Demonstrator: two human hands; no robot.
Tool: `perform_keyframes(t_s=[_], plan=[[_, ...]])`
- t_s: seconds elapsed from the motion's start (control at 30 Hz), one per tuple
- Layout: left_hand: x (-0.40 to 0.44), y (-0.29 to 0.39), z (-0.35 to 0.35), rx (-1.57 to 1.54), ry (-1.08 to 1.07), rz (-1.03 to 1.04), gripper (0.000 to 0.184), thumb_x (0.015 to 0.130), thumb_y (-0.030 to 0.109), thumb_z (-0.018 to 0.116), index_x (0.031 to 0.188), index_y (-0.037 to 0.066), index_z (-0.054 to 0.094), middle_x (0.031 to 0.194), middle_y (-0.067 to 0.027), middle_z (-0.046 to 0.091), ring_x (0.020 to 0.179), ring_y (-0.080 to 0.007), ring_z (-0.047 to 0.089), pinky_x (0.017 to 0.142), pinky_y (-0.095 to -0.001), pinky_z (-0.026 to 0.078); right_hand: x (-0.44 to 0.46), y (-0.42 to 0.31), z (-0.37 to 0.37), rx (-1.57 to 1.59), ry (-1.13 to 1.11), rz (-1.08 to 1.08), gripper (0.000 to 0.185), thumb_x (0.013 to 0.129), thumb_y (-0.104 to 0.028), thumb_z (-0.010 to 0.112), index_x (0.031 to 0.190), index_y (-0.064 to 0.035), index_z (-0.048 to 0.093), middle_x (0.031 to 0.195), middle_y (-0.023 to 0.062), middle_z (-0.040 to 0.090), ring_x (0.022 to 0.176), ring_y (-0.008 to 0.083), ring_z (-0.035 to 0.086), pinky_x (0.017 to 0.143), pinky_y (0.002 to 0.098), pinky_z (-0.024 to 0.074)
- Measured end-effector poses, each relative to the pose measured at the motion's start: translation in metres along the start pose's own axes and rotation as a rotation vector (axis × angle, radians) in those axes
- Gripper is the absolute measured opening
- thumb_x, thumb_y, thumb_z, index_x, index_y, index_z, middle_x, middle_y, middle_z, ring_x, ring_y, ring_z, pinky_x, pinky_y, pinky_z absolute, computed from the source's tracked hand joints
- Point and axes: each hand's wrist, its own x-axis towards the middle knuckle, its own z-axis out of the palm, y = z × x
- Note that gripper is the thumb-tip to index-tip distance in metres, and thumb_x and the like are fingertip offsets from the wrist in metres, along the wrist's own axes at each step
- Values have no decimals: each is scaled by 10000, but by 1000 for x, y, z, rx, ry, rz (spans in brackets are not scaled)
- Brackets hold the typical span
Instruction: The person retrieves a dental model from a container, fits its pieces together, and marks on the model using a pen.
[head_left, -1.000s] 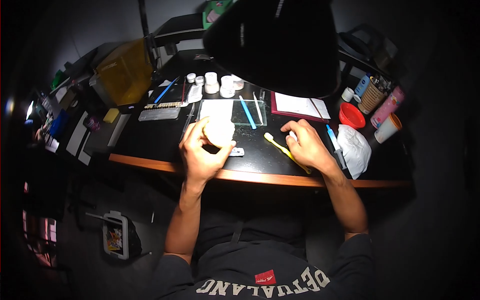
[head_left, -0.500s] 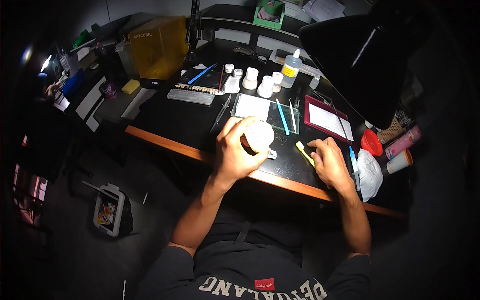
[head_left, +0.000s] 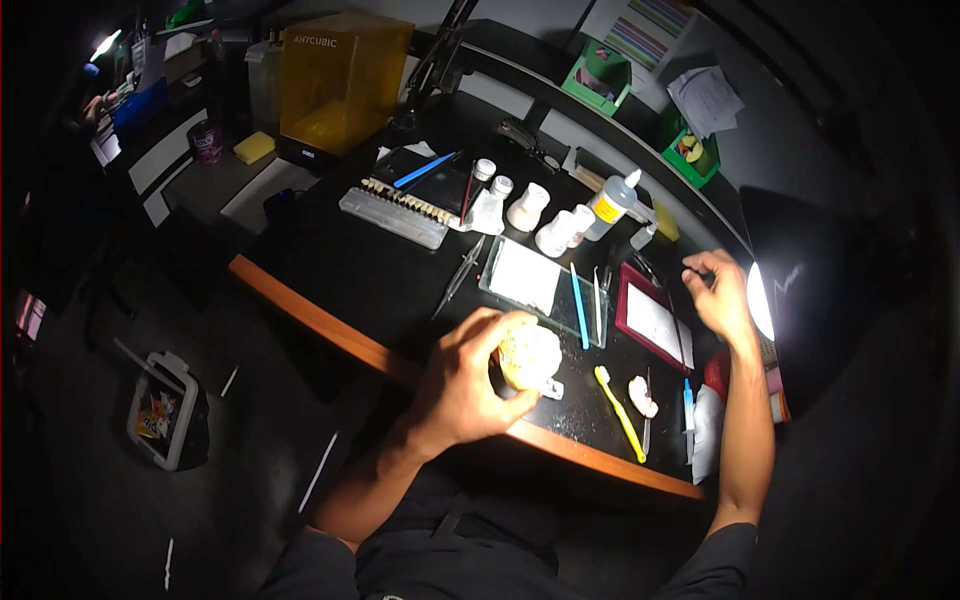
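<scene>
My left hand [head_left: 462,375] is closed around a whitish-yellow plaster model [head_left: 530,357], held near the table's front edge. Brightly lit, its upper face shows little detail. My right hand [head_left: 718,293] is raised over the right side, fingers apart and slightly curled, with nothing visible in it. Beside it is the bright face of a black-hooded lamp [head_left: 762,303]; whether they touch I cannot tell. Between the hands lie a yellow toothbrush [head_left: 622,415] and a small pinkish-white piece [head_left: 643,397] with a thin tool by it.
Farther back stand white jars [head_left: 528,207] and a clear bottle [head_left: 610,207]. A glass slab [head_left: 500,283], blue-handled tool [head_left: 580,305], tweezers [head_left: 460,278], maroon tray [head_left: 625,310] and shade guide [head_left: 395,220] lie on the table. A syringe [head_left: 688,420] lies right; a bin [head_left: 165,410] stands on the floor.
My right hand has moved from beside the toothbrush up and right toward the lamp, uncovering the small pinkish-white piece. The lamp hood sits farther right and lower. The view has shifted and tilted.
</scene>
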Motion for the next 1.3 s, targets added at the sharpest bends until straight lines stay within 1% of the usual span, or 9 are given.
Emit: perform_keyframes(t_s=[0.17,0.23,0.47,0.5,0.63,0.77,0.9,1.07,1.3], plan=[[0,1,-5,7,4,-20,625,659,87,883,1240,0,672,1084,-181,695,950,-327,728,794,-381,607,135,68,-7,1,136,96,182,895,15,674,1049,2,771,987,170,761,954,310,743,859,372,563],[1,-1,-3,20,5,-21,628,659,96,876,1242,-3,667,1083,-191,695,968,-353,722,837,-404,607,168,65,-8,-297,320,-144,223,867,-41,689,1071,-62,777,1044,195,767,931,399,733,861,426,585],[6,2,-6,15,-20,-81,635,689,121,878,1266,-16,651,1103,-190,687,988,-329,725,842,-399,620,240,56,13,-705,65,180,299,834,-172,761,1123,-218,824,1194,80,771,1295,332,556,1102,502,437],[7,1,-7,10,-33,-79,638,691,127,883,1269,-16,654,1108,-193,686,990,-326,728,838,-400,625,242,48,13,-756,11,237,320,848,-243,769,1165,-232,817,1370,91,673,1369,347,440,1139,552,373],[9,2,-9,5,-67,-60,665,729,123,873,1326,-15,615,1135,-190,658,964,-323,728,812,-387,624,253,57,19,-983,19,326,411,893,-381,763,1294,-289,755,1577,150,387,1443,371,362,1141,602,358],[7,3,-7,16,-37,-94,637,694,140,891,1271,-6,665,1114,-183,682,972,-308,732,810,-383,630,269,65,16,-734,-6,511,582,967,-529,655,1410,-153,664,1537,161,471,1454,368,385,1146,591,360],[9,2,-6,19,-28,-83,632,683,134,892,1260,2,673,1104,-176,683,964,-301,732,810,-379,627,303,126,23,-878,-138,398,645,953,-568,627,1392,-96,659,1406,187,648,1415,358,507,1147,542,364],[8,4,-6,37,-18,-79,626,679,120,893,1255,4,677,1098,-177,685,963,-302,732,812,-387,624,313,128,32,-635,-15,623,728,844,-487,806,1457,-154,597,1552,193,526,1446,418,474,1141,590,454],[5,3,-4,41,-5,-78,645,678,108,896,1277,6,681,1102,-187,675,963,-306,729,812,-376,618,293,58,28,-690,53,680,665,886,-427,793,1473,-188,590,1559,128,515,1474,357,453,1122,586,428]])
